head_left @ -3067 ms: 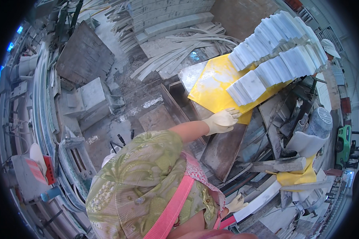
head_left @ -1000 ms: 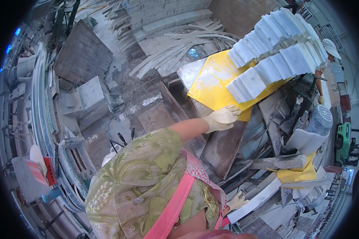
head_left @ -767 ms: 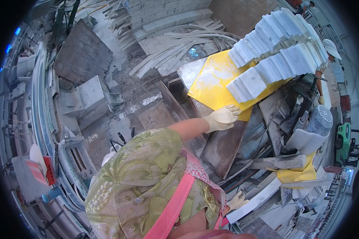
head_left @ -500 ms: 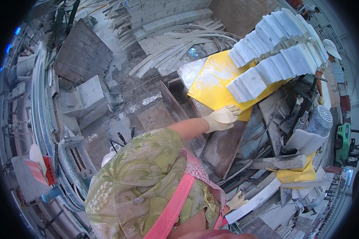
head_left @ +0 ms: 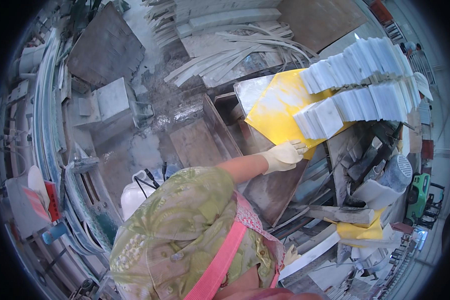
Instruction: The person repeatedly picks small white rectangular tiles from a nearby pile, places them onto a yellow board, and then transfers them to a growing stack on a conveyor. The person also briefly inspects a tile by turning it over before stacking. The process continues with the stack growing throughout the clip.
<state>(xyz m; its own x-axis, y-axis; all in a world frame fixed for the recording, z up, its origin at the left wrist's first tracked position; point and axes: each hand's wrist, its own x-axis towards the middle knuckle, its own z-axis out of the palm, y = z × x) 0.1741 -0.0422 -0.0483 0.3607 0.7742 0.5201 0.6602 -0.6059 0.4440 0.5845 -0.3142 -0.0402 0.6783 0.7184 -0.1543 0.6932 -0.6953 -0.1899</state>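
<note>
My left hand [head_left: 286,156], in a pale cream glove, reaches out with its fingers stretched over the near edge of a yellow sheet [head_left: 272,110]. It rests flat there, just below the nearest stone pieces. On the sheet stand two long rows of white-grey stone slabs [head_left: 317,120], packed on edge and leaning together. Lower down, my right hand [head_left: 291,255] is gloved too and partly hidden by the apron. Its visible fingers are extended beside the end of a long white strip [head_left: 310,252]; whether they touch it is unclear.
A brown board [head_left: 280,192] slants below the left hand. Thin stone offcuts [head_left: 235,55] lie heaped at the back. A white jug [head_left: 135,195] stands left of my sleeve. At right are a grey bucket [head_left: 397,172], a yellow cloth [head_left: 360,230] and a green forklift [head_left: 417,197].
The whole view has shifted, with the slabs lower and farther right, and more of the white jug shows. My left hand stays at the sheet's edge; less of my right hand shows.
</note>
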